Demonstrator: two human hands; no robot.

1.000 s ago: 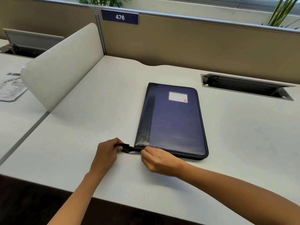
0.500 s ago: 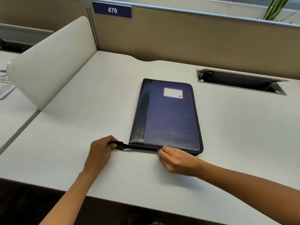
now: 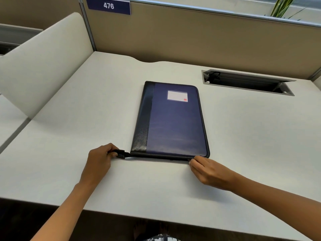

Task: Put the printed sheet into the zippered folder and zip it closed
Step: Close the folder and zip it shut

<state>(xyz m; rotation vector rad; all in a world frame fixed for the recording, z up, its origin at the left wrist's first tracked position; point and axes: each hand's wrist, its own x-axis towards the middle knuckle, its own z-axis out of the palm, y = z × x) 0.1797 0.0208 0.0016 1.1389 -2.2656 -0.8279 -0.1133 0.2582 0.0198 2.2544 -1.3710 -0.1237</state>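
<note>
A dark blue zippered folder [image 3: 173, 122] with a black spine strip and a white label lies flat and closed on the white desk [image 3: 86, 105]. My left hand [image 3: 99, 159] pinches the black tab [image 3: 119, 153] that sticks out from the folder's near left corner. At the near right corner, my right hand [image 3: 206, 171] has its fingertips pinched at the zipper along the near edge; the zipper pull itself is hidden under the fingers. No printed sheet is visible.
A curved white divider [image 3: 43, 66] stands at the left. A tan partition [image 3: 191, 40] with a "476" sign [image 3: 108, 5] runs along the back. An open cable tray [image 3: 246, 82] is sunk into the desk at the back right.
My right hand has slid along the folder's near edge from the left corner to the right corner. My left hand has kept hold of the tab. The camera has tilted down and closer.
</note>
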